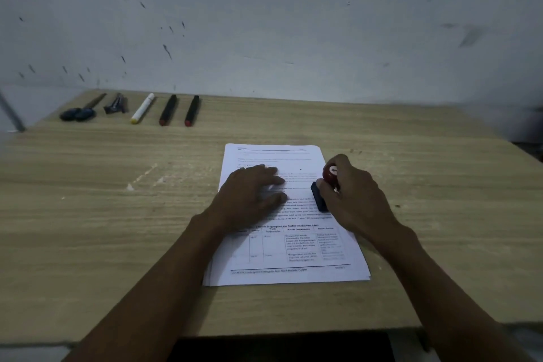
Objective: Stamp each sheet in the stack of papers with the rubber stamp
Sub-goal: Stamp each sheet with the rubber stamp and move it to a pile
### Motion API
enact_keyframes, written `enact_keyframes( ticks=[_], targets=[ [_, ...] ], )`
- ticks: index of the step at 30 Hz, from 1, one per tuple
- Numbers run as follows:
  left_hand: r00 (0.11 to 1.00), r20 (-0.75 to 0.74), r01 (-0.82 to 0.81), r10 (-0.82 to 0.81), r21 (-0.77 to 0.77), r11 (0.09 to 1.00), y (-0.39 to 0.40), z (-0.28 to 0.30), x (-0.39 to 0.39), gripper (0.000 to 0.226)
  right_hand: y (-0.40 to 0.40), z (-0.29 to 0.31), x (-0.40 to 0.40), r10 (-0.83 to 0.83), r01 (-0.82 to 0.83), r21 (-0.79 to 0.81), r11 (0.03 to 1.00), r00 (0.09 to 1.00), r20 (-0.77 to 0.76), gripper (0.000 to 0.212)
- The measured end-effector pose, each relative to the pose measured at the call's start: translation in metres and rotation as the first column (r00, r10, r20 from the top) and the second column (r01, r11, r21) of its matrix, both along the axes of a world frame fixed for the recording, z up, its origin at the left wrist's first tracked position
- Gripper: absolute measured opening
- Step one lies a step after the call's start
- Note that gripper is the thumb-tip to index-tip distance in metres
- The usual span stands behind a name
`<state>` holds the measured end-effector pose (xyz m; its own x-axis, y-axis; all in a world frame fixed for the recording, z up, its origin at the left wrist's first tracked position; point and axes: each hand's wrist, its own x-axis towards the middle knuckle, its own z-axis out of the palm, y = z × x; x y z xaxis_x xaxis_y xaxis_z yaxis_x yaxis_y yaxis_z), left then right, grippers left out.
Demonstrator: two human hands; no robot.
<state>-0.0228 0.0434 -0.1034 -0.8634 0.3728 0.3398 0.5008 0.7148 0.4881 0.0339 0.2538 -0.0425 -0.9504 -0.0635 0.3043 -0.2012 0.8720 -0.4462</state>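
Rubber stamp (324, 189) gripped by right hand (354, 200) on papers (289, 244).

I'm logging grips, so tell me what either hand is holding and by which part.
The right hand grips the stamp by its red knob handle. The left hand holds nothing; it rests flat on the papers.

Left hand (249, 194) flat on paper stack (296, 256), right hand (352, 197) gripping rubber stamp (324, 188)
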Motion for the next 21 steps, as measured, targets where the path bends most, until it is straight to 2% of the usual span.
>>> enact_keyframes(
  ticks=[12,21],
  targets=[
    [1.0,0.003,0.014,-0.014,-0.041,0.999,-0.001,-0.002,-0.003,0.07,-0.004,-0.006,-0.003,-0.029,0.028,0.065,0.997,0.999,0.014,0.015],
    [0.999,-0.027,0.021,-0.022,-0.039,0.999,-0.001,-0.003,-0.004,0.068,-0.012,-0.007,-0.005,-0.138,0.127,0.266,0.956,0.99,0.024,0.026]
  ],
)
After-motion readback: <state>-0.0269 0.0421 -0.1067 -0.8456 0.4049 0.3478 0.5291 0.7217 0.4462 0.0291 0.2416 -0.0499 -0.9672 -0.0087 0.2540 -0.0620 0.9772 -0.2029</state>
